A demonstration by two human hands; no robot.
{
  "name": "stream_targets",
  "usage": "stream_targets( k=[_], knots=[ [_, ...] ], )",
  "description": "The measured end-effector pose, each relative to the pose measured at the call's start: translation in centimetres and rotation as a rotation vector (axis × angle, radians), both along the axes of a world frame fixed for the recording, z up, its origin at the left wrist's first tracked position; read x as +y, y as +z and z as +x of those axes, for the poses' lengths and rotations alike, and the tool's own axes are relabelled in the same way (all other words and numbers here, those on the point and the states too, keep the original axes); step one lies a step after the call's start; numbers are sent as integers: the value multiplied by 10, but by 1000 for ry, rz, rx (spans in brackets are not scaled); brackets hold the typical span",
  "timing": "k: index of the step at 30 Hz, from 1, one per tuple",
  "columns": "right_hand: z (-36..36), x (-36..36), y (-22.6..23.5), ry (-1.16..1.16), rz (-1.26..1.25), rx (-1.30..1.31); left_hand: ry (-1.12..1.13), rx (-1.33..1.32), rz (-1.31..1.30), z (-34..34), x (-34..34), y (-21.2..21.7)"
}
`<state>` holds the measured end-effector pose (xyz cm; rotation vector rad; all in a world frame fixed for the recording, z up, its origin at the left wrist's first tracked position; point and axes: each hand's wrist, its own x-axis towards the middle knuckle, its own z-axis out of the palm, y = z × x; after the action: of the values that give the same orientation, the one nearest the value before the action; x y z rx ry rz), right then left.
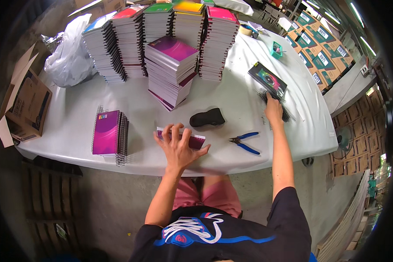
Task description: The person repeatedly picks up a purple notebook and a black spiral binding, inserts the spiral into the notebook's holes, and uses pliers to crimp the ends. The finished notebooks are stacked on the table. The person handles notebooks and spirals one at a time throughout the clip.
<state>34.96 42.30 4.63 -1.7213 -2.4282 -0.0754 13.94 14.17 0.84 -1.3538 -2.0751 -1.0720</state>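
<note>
My left hand (177,147) grips a purple-covered block of notebook pages (196,141), standing on edge near the table's front edge, with fingers over its top. Out to the right, my right hand (273,109) reaches into a pile of black spiral binding coils (286,114), fingers closed among them. How many coils it has hold of is hidden. Between the hands lie blue-handled cutting pliers (247,142). A black rounded object (207,117) rests just beyond my left hand. To the left sits a small stack of spiral-bound purple notebooks (106,133).
Tall stacks of spiral notebooks (218,43) line the back, with a stack of purple-covered page blocks (170,70) before them. A dark notebook (267,78) lies beyond the coils. A plastic bag (70,56), an open carton (28,102) and a green basket (276,50) stand around.
</note>
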Motion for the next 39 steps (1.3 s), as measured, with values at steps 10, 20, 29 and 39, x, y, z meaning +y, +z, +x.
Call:
stream_targets(
  k=[10,20,29,39],
  knots=[
    [-30,-103,42,620,-351,579,-13,26,59,-8,6,-5],
    [-63,-188,9,596,-440,886,-58,8,70,-6,4,-14],
    [-61,-183,3,671,-640,905,-56,-17,13,-6,3,-12],
    [-67,-190,24,775,-414,721,-157,-35,-3,-12,-4,-7]
  ],
)
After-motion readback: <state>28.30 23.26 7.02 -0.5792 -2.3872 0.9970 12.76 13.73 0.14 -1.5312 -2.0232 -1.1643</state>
